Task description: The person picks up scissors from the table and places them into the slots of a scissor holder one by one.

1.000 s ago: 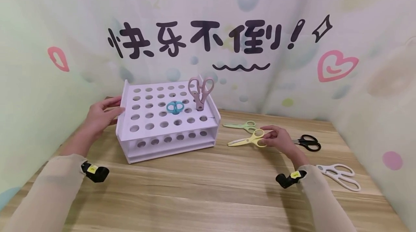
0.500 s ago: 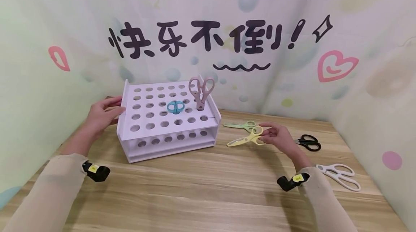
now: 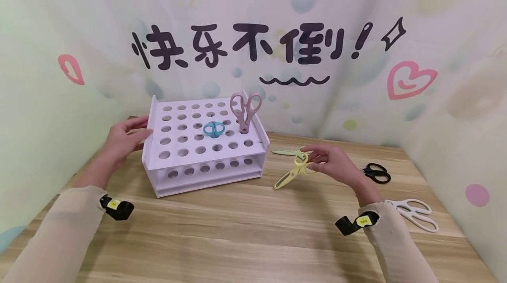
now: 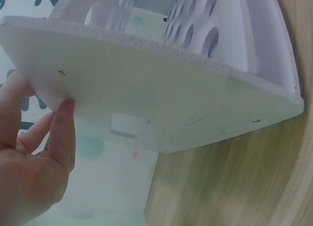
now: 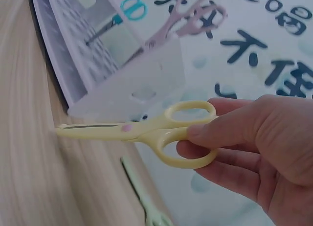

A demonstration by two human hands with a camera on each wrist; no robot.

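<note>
The right hand (image 3: 330, 164) pinches a pair of yellow plastic scissors (image 5: 142, 132) by the handle, blades pointing leftward, near a white rack (image 3: 206, 158) with round holes, which the left hand (image 3: 124, 137) touches at one side, fingers loosely spread. Below is a pale wood-grain table (image 3: 237, 230); behind, a whitish backdrop (image 3: 285, 115) with black lettering (image 3: 250, 29).

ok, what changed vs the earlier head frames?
Right hand shifted left, pinching the yellow scissors, which moved left too, tips swinging toward the person. Left hand stays on the white rack; teal scissors and pink scissors in it unmoved.
</note>
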